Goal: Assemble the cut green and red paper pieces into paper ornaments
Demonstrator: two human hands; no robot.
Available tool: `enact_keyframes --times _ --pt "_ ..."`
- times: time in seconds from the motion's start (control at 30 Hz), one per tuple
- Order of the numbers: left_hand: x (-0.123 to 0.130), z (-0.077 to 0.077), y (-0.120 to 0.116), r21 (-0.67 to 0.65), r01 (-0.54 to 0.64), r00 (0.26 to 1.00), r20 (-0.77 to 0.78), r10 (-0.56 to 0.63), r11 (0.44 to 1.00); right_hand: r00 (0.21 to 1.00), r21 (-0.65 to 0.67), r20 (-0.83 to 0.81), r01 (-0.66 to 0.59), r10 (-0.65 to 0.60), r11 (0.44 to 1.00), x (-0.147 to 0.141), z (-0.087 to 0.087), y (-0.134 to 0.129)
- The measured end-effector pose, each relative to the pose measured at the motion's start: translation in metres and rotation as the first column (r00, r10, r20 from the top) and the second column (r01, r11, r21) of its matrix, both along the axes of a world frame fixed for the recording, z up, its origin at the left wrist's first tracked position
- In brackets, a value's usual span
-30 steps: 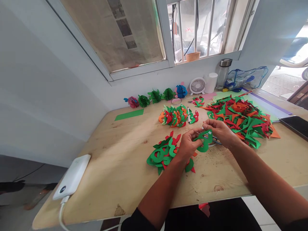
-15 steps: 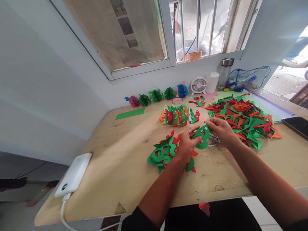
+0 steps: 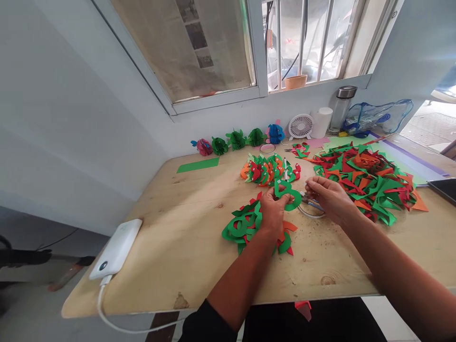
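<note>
My left hand pinches a curved green paper cutout above the table. Just to its right, my right hand is closed, thumb against fingertips, apart from the cutout. A tiny pale bit shows at those fingertips, too small to name. Under my left wrist lies a pile of green and red paper cutouts. Scissors and a pale ring rest on the table beside my right hand. Beyond my hands stands a row of green, red and orange cutouts with small white patches.
To the right spreads a large heap of paper scraps, near a phone. Along the wall are honeycomb paper figures, a small fan, a bottle and a clear pouch. A power bank lies at left.
My left hand has drawn the green cutout left, away from my right hand, and turned it. My right hand stays pinched. The whole view has shifted slightly.
</note>
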State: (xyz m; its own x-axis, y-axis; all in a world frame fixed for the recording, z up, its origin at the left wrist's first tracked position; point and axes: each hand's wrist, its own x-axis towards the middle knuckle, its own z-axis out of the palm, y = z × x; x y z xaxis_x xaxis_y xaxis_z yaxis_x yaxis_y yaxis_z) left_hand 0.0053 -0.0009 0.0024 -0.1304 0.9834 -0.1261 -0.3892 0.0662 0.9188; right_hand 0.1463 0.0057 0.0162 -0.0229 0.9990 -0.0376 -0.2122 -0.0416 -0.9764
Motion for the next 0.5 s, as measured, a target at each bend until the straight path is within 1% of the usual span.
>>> enact_keyframes --times 0.1,0.27,0.37,0.5 --pt "0.0 0.0 0.0 -0.004 -0.005 1.0 0.019 0.005 1.0 0.999 -0.003 0.024 -0.041 0.041 0.999 -0.004 -0.003 -0.001" --pt "0.001 -0.001 0.0 -0.011 -0.014 1.0 0.008 0.014 1.0 0.997 -0.022 0.062 -0.043 0.044 0.999 -0.008 -0.009 -0.002" --pt "0.002 -0.001 0.0 0.0 -0.027 0.999 0.019 0.027 1.0 0.997 -0.041 0.068 -0.034 0.036 0.999 -0.01 -0.009 -0.004" --pt "0.002 0.001 -0.002 0.022 -0.035 0.999 0.033 0.035 0.999 0.996 -0.024 0.068 -0.062 0.064 0.998 -0.014 -0.006 -0.007"
